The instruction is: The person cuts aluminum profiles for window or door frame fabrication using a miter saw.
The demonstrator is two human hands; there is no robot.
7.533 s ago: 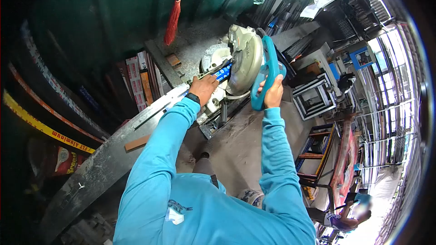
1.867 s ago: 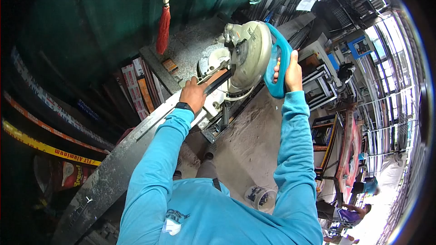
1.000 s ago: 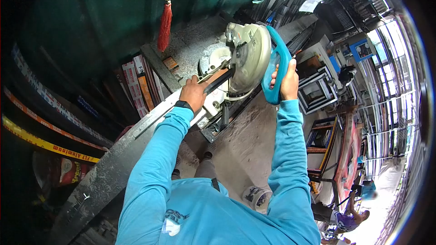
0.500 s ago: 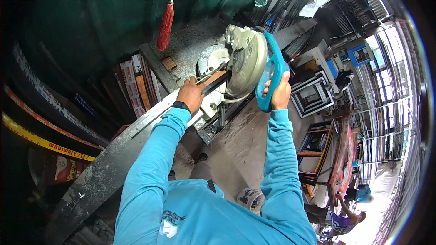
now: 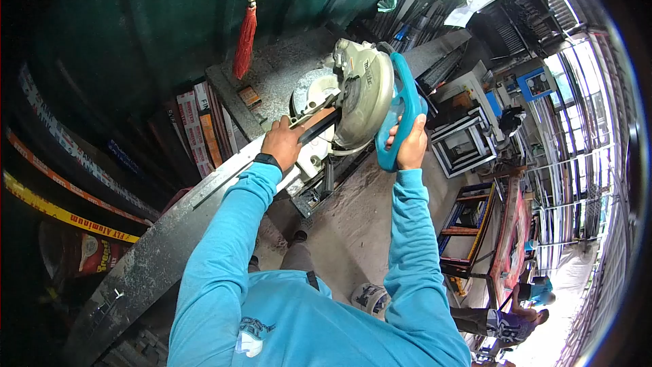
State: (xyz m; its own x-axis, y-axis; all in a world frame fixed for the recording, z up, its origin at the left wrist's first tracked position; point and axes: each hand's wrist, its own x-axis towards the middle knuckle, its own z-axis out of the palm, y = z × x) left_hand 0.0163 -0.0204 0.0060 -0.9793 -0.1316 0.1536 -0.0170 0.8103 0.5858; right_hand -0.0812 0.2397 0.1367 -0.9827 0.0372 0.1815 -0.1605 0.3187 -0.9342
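Note:
A miter saw (image 5: 365,88) with a cream blade guard stands on the bench in the head view. My right hand (image 5: 411,144) is wrapped round its teal handle (image 5: 405,88). To the left of the guard, my left hand (image 5: 282,141) presses a dark profile bar (image 5: 319,125) against the saw's fence, fingers closed over its near end. The bar's far end runs in under the guard, where the guard hides it, and the blade's edge is hidden too.
A long metal bench (image 5: 170,238) runs down to the lower left. Boxed lengths (image 5: 197,129) lean by the green wall. A red tassel (image 5: 246,44) hangs above. A bucket (image 5: 371,298) stands on the floor. Another person (image 5: 513,323) works at the far lower right.
My right hand and the saw's handle have shifted slightly left. My left hand stays on the bar. The person in the background has changed posture.

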